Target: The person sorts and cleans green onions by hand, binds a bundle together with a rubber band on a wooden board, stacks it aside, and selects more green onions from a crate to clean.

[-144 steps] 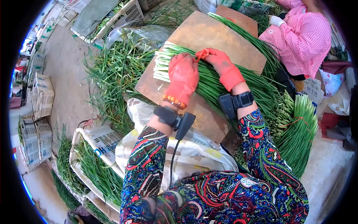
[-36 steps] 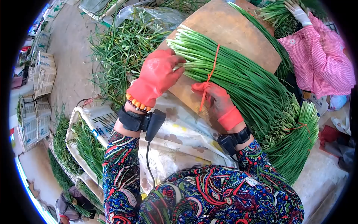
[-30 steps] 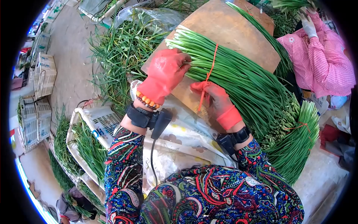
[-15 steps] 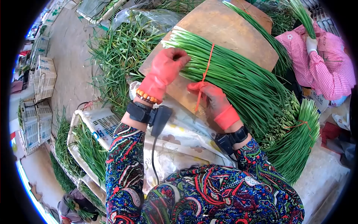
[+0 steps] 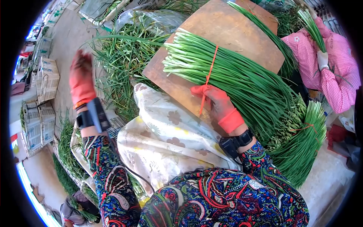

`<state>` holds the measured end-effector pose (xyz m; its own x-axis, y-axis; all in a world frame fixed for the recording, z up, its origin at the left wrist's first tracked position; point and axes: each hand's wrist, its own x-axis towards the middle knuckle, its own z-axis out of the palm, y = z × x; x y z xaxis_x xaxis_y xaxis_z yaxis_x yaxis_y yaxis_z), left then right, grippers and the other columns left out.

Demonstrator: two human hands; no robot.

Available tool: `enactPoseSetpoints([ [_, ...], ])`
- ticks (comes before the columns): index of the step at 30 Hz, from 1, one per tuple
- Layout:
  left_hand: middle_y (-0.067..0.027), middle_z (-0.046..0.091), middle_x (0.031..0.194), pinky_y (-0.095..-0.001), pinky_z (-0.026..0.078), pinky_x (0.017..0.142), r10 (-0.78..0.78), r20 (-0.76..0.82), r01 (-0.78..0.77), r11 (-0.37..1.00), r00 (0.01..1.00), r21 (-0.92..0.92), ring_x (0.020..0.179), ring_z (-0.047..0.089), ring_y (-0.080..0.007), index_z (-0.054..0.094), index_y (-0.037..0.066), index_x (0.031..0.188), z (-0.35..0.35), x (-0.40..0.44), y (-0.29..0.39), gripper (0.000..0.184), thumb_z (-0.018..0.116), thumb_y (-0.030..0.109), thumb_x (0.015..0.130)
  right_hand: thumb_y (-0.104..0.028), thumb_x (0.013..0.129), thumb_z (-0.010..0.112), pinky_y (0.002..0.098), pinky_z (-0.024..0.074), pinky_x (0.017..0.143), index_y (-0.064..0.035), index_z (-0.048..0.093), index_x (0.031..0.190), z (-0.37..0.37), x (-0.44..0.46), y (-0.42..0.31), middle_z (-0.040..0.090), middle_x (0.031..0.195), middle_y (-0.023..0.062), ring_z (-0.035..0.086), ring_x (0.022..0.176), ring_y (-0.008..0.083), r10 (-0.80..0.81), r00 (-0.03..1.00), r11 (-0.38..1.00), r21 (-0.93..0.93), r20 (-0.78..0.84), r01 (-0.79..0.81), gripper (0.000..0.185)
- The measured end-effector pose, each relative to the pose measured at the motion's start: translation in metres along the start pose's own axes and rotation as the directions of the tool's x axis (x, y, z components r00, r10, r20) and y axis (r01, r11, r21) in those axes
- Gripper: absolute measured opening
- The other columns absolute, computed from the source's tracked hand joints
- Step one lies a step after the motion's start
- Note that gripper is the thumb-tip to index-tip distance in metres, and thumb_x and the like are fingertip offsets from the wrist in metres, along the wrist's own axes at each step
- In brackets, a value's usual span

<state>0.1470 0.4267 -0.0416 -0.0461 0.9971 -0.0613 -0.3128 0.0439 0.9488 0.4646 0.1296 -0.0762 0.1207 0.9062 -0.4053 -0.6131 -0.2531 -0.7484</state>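
A thick bundle of long green chives (image 5: pixel 242 81) lies across a brown board, its pale cut ends pointing left. A red tie (image 5: pixel 213 62) runs around the bundle. Beside its near edge, my right hand (image 5: pixel 218 103), in a red rubber glove, is closed on the tie, whose loose end hangs below the fingers. My left hand (image 5: pixel 81 70), gloved the same way, is raised out to the left, away from the bundle. Its fingers are smeared by motion. A long green blade (image 5: pixel 132 38) stretches above the loose greens, close to that hand; whether the hand touches it I cannot tell.
The board (image 5: pixel 227 26) stands beside a flowered cloth (image 5: pixel 166 128). Loose green trimmings (image 5: pixel 126 60) are heaped left of it. A tied bundle (image 5: pixel 302 151) lies at right. A co-worker in a pink checked top (image 5: pixel 340 72) holds stalks at upper right. White crates (image 5: pixel 47 79) line the left.
My left hand has swung left from the pale ends of the bundle, and a long blade now shows over the trimmings. My right hand stays at the tie.
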Motion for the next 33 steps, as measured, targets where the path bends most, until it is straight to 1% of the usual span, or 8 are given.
enactPoseSetpoints([
  [1, -0.0093, 0.057, 0.101, -0.0227, 0.043, 0.07, 0.016, -0.093, -0.025, 0.994, 0.996, -0.104, 0.072, 0.055, -0.0136, 0.054, 0.007, 0.109, -0.032, 0.01, 0.001, 0.03, 0.058, 0.018, 0.082, -0.014, 0.081, 0.043, 0.0346, 0.0364, 0.093, 0.0066, 0.058, 0.096, 0.0, -0.001, -0.001, 0.059, 0.101, 0.0169, 0.053, 0.099, 0.0246, 0.0, 1.0, 1.0, -0.012, -0.003, 0.0, 0.029],
  [4, -0.0114, 0.051, 0.113, -0.0253, 0.042, 0.076, -0.133, -0.275, 0.237, 0.889, 0.952, 0.391, 0.083, 0.053, -0.0137, 0.04, 0.008, 0.124, -0.076, -0.012, -0.004, 0.049, 0.059, 0.018, 0.08, -0.014, 0.081, 0.044, 0.0349, 0.0365, 0.093, 0.0065, 0.058, 0.096, -0.004, 0.002, 0.003, 0.059, 0.101, 0.0169, 0.053, 0.099, 0.0252, 0.002, 1.0, 1.0, 0.015, 0.016, -0.002, 0.029],
  [5, -0.0139, 0.048, 0.12, -0.0305, 0.039, 0.087, -0.216, -0.386, 0.43, 0.628, 0.897, 0.648, 0.102, 0.048, -0.0187, 0.03, 0.01, 0.132, -0.068, -0.021, -0.015, 0.064, 0.062, 0.017, 0.077, -0.015, 0.082, 0.044, 0.0349, 0.0364, 0.093, 0.0063, 0.058, 0.096, -0.006, 0.004, 0.004, 0.059, 0.101, 0.0168, 0.053, 0.099, 0.0252, 0.001, 1.0, 1.0, 0.028, 0.022, -0.002, 0.029],
  [7, -0.0156, 0.036, 0.132, -0.0323, 0.035, 0.094, -0.073, 0.047, 0.01, 0.64, 0.996, 0.769, 0.121, 0.036, -0.0247, 0.024, 0.008, 0.135, -0.02, -0.056, -0.035, 0.072, 0.064, 0.011, 0.075, -0.015, 0.082, 0.044, 0.035, 0.0364, 0.093, 0.0061, 0.058, 0.096, -0.009, 0.005, 0.009, 0.058, 0.102, 0.0164, 0.053, 0.1, 0.0252, 0.006, 1.0, 0.999, 0.052, 0.025, -0.007, 0.029],
  [9, -0.0136, 0.049, 0.121, -0.0298, 0.038, 0.091, -0.238, 0.434, -0.053, 0.828, 0.869, 0.559, 0.111, 0.047, -0.0211, 0.044, 0.008, 0.124, 0.037, -0.087, -0.054, 0.051, 0.06, 0.005, 0.076, -0.016, 0.081, 0.045, 0.0349, 0.0366, 0.093, 0.0056, 0.058, 0.096, -0.005, 0.003, 0.005, 0.058, 0.102, 0.0158, 0.053, 0.1, 0.0249, 0.034, 0.999, 0.999, 0.021, -0.011, -0.033, 0.029],
  [13, -0.0094, 0.061, 0.095, -0.0312, 0.047, 0.077, 0.236, 0.899, -0.926, 0.173, 0.369, 0.335, 0.09, 0.057, -0.0248, 0.059, 0.008, 0.103, 0.135, -0.132, -0.055, 0.031, 0.06, 0.006, 0.071, -0.018, 0.081, 0.047, 0.034, 0.0366, 0.092, 0.0044, 0.058, 0.096, -0.003, 0.004, 0.005, 0.058, 0.103, 0.0147, 0.053, 0.099, 0.024, 0.04, 0.999, 0.999, 0.023, -0.01, -0.04, 0.029],
  [25, -0.0088, 0.06, 0.079, -0.0334, 0.047, 0.067, 0.161, 0.957, -0.944, 0.269, 0.241, 0.193, 0.077, 0.057, -0.0267, 0.062, 0.004, 0.087, 0.16, -0.121, -0.069, 0.018, 0.062, 0.004, 0.069, -0.014, 0.083, 0.043, 0.0312, 0.0367, 0.092, 0.0049, 0.058, 0.095, 0.001, -0.001, -0.001, 0.059, 0.101, 0.0154, 0.053, 0.099, 0.0232, 0.017, 0.999, 1.0, 0.002, -0.037, -0.016, 0.028],
  [33, -0.0049, 0.056, 0.076, -0.0331, 0.047, 0.063, 0.174, 0.972, -0.986, 0.064, 0.16, 0.151, 0.074, 0.056, -0.0225, 0.059, 0.007, 0.084, 0.173, -0.125, -0.062, 0.018, 0.054, 0.008, 0.067, -0.017, 0.081, 0.045, 0.0322, 0.036, 0.092, 0.0041, 0.059, 0.095, 0.0, 0.0, -0.003, 0.059, 0.101, 0.0138, 0.052, 0.099, 0.0222, 0.023, 0.999, 1.0, -0.014, -0.038, -0.024, 0.029],
])
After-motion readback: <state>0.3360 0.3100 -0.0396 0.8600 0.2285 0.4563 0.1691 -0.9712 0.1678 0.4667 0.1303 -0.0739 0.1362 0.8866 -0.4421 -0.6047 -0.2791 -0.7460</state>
